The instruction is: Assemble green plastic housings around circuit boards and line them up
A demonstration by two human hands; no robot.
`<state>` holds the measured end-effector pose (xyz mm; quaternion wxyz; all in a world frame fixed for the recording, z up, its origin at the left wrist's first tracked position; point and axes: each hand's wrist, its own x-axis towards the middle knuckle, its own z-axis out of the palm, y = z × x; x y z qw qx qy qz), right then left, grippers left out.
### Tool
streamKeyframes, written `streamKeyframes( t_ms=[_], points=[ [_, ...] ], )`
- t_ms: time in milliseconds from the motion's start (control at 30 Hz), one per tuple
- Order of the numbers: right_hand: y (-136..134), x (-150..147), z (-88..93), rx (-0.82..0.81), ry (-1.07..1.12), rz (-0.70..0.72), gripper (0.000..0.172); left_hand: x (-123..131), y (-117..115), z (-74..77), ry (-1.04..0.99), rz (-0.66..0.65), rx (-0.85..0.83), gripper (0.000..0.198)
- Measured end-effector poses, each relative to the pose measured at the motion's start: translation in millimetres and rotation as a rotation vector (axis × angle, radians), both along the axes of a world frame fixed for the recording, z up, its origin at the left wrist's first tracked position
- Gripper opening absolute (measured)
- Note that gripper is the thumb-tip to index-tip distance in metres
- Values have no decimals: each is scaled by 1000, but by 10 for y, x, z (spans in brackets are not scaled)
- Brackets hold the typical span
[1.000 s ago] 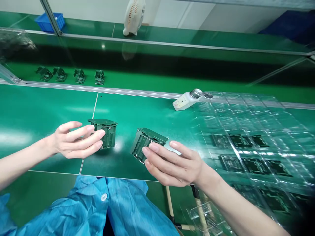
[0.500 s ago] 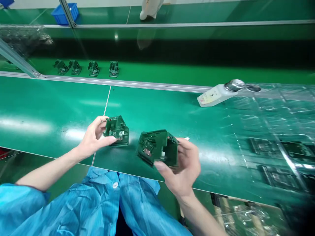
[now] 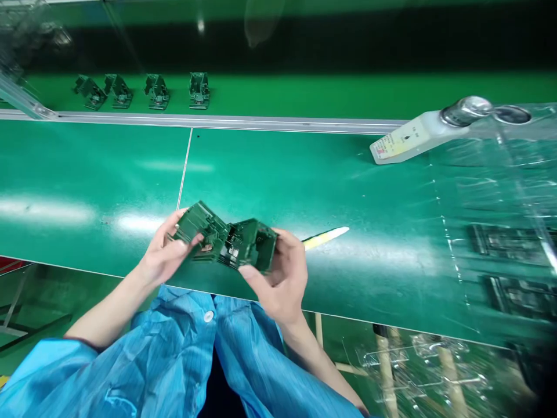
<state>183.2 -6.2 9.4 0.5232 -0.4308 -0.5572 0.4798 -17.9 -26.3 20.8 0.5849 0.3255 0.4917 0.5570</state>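
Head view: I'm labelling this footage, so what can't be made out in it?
All in the head view:
Left green part and right green part: overlap and blur hide whether they touch.
Yellow-and-white pointed item: the right hand hides one end, so whether it is held is unclear.
White bottle: label print too small to read.
Clear tray: cut off by the right edge.

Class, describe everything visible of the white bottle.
The bottle is pale, translucent and plastic-looking, with a shiny, metal-looking top and what seems a round lid swung open. Its yellowish label bears a dark drop mark and reddish print. It slants in view, near the metal rail and clear trays; whether it touches them is unclear. Nobody is holding it.
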Motion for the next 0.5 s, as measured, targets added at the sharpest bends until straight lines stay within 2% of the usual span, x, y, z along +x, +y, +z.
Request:
streamKeyframes(
  t_ms=[100, 133, 200, 267, 367, 500],
  points=[
    [-59, 106, -128, 324, -449, 82, 60, -249, 18, -117, 653, -111, 182, 56],
    [-70, 134, -160, 390, -563, 127, 60, -304, 23, -156, 824, -157, 229, 53],
    [-75, 171, -186, 456, -720, 212, 61, -362, 26, -226, 1024, -274, 296, 50],
    [-54, 176, -164, 493, -788, 262, 65, -363, 21, -275, 1086, -367, 327, 50],
    [6, 106, -90, 593, -839, 300, 68, -311, 15, -306, 1101, -392, 361, 50],
    [47, -57, -22, 637, -1012, 355, 49, -271, 3, -301, 1085, -417, 380, 50]
  ],
)
